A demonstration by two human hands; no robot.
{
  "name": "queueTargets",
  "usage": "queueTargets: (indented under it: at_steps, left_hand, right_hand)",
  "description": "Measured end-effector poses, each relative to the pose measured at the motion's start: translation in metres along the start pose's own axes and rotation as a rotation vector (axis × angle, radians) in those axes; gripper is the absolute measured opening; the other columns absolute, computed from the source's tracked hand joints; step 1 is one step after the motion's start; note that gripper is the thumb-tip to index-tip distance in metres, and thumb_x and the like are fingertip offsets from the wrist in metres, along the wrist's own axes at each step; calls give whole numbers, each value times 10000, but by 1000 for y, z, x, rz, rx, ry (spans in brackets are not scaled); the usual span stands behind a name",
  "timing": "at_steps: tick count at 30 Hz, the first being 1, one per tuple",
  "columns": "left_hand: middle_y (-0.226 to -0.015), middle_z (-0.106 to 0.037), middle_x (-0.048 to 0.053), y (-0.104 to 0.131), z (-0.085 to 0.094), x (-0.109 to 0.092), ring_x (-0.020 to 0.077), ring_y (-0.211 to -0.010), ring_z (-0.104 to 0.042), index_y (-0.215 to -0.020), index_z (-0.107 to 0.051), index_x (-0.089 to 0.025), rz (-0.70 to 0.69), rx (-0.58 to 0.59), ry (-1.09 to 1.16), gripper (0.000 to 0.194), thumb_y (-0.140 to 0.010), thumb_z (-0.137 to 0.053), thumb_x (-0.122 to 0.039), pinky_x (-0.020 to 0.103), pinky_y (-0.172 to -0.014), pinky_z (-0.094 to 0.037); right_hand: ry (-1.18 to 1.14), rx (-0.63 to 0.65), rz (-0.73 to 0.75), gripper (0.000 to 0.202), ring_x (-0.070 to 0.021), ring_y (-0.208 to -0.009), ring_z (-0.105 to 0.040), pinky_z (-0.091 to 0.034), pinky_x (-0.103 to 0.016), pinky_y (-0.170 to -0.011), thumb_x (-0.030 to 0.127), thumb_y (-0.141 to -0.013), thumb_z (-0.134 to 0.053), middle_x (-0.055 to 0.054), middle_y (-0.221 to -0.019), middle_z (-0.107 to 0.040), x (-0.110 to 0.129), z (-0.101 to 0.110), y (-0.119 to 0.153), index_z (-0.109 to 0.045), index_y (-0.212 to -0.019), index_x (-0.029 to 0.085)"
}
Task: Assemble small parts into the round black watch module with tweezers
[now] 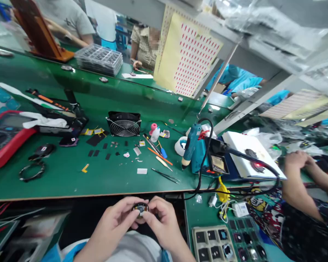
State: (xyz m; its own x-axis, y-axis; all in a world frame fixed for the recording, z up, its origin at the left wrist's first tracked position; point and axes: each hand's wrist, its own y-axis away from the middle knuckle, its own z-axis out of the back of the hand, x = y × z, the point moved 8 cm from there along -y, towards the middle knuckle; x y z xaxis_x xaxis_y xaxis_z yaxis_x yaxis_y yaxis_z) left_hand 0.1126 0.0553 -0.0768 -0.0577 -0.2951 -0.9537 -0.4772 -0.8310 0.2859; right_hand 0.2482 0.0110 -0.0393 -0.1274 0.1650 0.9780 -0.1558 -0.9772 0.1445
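Observation:
Just below the bench's front edge, a small round device (140, 210) with a dark rim and visible inner parts is held between both hands. My left hand (119, 218) grips it from the left, its thumb on the face. My right hand (161, 217) pinches its right side, the thumb near the lower edge. On the green bench (98, 182) beyond lie black tweezers (165, 175), a white rectangular piece (142, 171), an orange stick (160, 155) and a small yellow flex part (85, 168).
A teal electric screwdriver (190, 145) hangs at centre right. A fan (124, 123) stands at the back, a red multimeter (9, 136) at left. Another person's arms (297, 178) rest at right. A parts tray (195, 230) sits lower right.

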Motion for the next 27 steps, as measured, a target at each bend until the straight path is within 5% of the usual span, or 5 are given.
queueTargets:
  at_steps: [4, 10, 18, 22, 27]
  left_hand:
    - [-698, -727, -4, -5, 6, -8, 240, -665, -694, -716, -704, -329, 81, -80, -36, 359, -432, -747, -545, 304, -602, -570]
    - [-509, -633, 6, -10, 11, -5, 173, -537, -587, -511, -652, -211, 280, -114, -140, 528, -255, -688, -672, 253, -531, -513]
    - [-547, -648, 17, -7, 8, 1, 175, -573, -607, -542, -646, -184, 286, -97, -132, 602, -260, -669, -715, 239, -557, -518]
    - [-541, -629, 1, -9, 4, -8, 152, -529, -588, -604, -639, -190, 141, 5, -177, 535, -435, -653, -698, 225, -497, -511]
    - [-689, -664, -38, 2, 33, -80, 110, -627, -625, -731, -657, -256, -330, 69, -490, 166, -649, -727, -382, 157, -604, -519]
  right_hand:
    - [60, -70, 21, 210, -114, -555, -523, -413, -199, -530, 286, -751, -668, 32, -595, -548, 8, 6, -3, -565, -585, 210]
    - [21, -47, -50, 252, -113, -582, -496, -391, -218, -553, 306, -734, -697, 32, -610, -525, -9, 2, -2, -535, -586, 183]
    - [26, -21, -68, 277, -108, -579, -461, -366, -223, -551, 295, -733, -682, 30, -605, -495, -5, -1, -3, -498, -567, 172]
    - [6, -53, -16, 282, -106, -542, -454, -352, -214, -511, 300, -731, -674, 28, -579, -493, -5, 1, -2, -497, -554, 171]
    - [24, -145, 62, 262, -110, -545, -483, -397, -212, -520, 323, -745, -681, 25, -584, -521, -9, 23, -5, -538, -583, 176]
